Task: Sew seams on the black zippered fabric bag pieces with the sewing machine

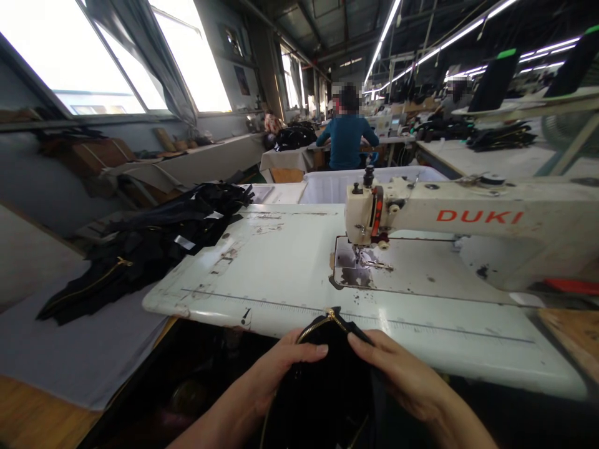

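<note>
A black fabric piece (pixel 327 386) with a gold zipper is held up at the front edge of the sewing table (pixel 290 249). My left hand (pixel 285 362) grips its left side, the thumb lying on the cloth beside the zipper teeth. On the right side my right hand (pixel 397 365) pinches the fabric near the zipper's end, thumb on top. The fingers of both hands are partly hidden behind the cloth. The sewing machine (pixel 435 212) stands beyond and to the right, its needle area apart from the fabric.
At the left lies a pile of black zippered pieces (pixel 154 243) on a grey cloth (pixel 84 349). Behind the table is a white bin (pixel 322 184). A person in a blue top (pixel 347 140) sits farther back. Thread cones (pixel 493 81) stand at the upper right.
</note>
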The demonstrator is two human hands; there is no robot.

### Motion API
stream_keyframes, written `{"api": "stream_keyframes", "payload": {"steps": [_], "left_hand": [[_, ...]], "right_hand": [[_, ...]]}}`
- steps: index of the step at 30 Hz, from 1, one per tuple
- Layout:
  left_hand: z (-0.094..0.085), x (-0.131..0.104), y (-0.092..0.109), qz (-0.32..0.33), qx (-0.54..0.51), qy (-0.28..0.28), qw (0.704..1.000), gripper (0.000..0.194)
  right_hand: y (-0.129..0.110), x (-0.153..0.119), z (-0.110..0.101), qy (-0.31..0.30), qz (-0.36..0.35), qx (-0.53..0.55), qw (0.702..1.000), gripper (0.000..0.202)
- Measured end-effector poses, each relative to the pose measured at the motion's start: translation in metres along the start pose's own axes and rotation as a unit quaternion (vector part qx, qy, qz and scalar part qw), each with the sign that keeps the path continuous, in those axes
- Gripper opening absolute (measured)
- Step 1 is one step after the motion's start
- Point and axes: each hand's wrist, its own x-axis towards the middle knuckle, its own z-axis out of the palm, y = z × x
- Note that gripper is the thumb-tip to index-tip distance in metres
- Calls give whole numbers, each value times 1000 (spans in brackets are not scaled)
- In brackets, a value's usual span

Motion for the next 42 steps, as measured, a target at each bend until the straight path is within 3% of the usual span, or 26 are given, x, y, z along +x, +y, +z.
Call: {"api": "stream_keyframes", "payload": {"steps": [4, 8, 10, 14, 17, 20, 25, 28, 31, 36, 39, 42], "left_hand": [[1, -8, 5, 49, 135, 37, 989, 42], [2, -12, 13, 158, 301, 120, 933, 25], [0, -11, 14, 132, 271, 122, 946, 18], [-6, -7, 8, 47, 50, 95, 993, 27], [-7, -3, 6, 1, -81, 35, 996, 33], [-8, 0, 7, -12, -141, -21, 990, 33], [-9, -6, 10, -41, -156, -34, 986, 32], [-7, -11, 14, 8, -70, -40, 997, 37], [-7, -14, 15, 34, 44, -39, 998, 47], [-11, -11, 9, 14, 49, -12, 999, 38], [-10, -9, 8, 23, 30, -21, 999, 37], [-7, -9, 8, 32, 23, -36, 999, 39]], "right_hand": [[-2, 3, 2, 7, -60, -48, 997, 40], [-5, 5, 3, -22, -80, -50, 995, 40], [-8, 5, 4, -52, -64, -62, 995, 39], [-9, 4, 6, -75, -30, -107, 991, 30], [-6, 6, 5, -103, -18, -77, 991, 26], [-3, 8, 5, -120, -22, -35, 992, 25], [-6, 7, 6, -180, -21, -1, 983, 41], [-9, 5, 5, -178, -20, -3, 984, 55], [-9, 5, 3, -172, -29, -22, 984, 47], [-5, 5, 0, -104, -12, -45, 993, 30], [-5, 4, 1, -53, -16, -64, 996, 30], [-6, 4, 5, -45, -21, -66, 997, 35]]}}
